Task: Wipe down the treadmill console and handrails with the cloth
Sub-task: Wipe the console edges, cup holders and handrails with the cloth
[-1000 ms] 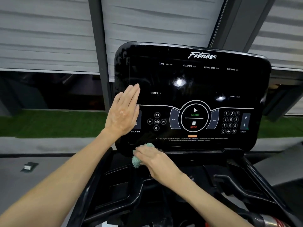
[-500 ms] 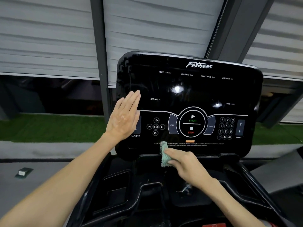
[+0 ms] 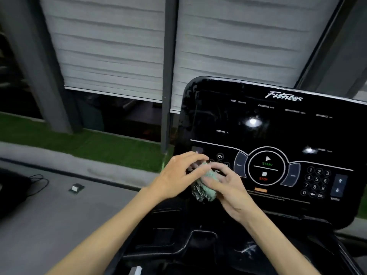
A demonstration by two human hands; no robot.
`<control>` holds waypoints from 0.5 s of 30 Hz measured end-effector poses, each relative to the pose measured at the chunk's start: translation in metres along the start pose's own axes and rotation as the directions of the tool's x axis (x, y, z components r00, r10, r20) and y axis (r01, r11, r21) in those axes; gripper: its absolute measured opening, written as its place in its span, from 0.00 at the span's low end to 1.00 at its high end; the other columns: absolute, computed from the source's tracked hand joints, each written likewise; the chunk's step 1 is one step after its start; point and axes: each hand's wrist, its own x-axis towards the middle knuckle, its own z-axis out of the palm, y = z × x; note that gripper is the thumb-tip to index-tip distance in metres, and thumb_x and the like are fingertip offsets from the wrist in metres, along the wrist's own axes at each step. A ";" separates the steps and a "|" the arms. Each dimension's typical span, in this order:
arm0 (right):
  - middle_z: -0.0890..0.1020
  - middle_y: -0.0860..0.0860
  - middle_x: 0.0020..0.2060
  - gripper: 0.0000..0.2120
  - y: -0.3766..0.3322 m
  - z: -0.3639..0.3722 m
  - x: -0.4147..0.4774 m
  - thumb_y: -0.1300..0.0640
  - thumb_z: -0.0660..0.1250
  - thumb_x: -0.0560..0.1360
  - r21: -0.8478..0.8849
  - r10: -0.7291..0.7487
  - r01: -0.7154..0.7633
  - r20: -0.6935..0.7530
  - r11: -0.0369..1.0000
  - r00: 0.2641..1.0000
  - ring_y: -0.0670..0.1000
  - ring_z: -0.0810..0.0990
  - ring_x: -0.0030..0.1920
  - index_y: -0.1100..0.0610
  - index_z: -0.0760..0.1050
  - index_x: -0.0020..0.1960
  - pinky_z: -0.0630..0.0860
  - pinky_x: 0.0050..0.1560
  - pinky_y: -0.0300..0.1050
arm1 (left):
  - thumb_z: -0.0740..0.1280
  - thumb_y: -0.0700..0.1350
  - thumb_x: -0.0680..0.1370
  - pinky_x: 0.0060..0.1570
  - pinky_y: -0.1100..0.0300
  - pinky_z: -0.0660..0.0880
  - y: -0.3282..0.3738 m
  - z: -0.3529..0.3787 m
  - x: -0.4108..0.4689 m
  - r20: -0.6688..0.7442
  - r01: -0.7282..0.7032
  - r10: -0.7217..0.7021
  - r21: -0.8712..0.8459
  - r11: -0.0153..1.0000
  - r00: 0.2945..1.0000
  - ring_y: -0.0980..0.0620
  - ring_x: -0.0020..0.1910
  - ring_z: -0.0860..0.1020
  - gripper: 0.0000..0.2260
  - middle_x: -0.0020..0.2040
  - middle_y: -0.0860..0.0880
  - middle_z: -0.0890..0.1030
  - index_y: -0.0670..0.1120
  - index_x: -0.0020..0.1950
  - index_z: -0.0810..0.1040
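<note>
mint-green cloth bunched before the console, at its lower-left buttons; left hand and right hand both curl fingers round it; cloth possibly touching the console, blurred

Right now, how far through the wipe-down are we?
Done: nothing provable; the console shows only glare. In hand: left hand and right hand both grip the cloth before the console's lower-left buttons. Left, likely: the keypad side and the handrails, not clearly in view.
</note>
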 end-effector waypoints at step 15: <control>0.82 0.58 0.50 0.18 0.066 0.083 0.012 0.68 0.76 0.67 -0.311 0.123 -0.024 0.304 0.950 0.945 0.49 0.83 0.46 0.59 0.77 0.54 0.79 0.46 0.40 | 0.71 0.54 0.74 0.49 0.49 0.79 -0.024 -0.053 -0.137 -0.188 0.582 -0.603 -0.157 0.798 0.775 0.47 0.46 0.84 0.15 0.46 0.46 0.85 0.43 0.52 0.78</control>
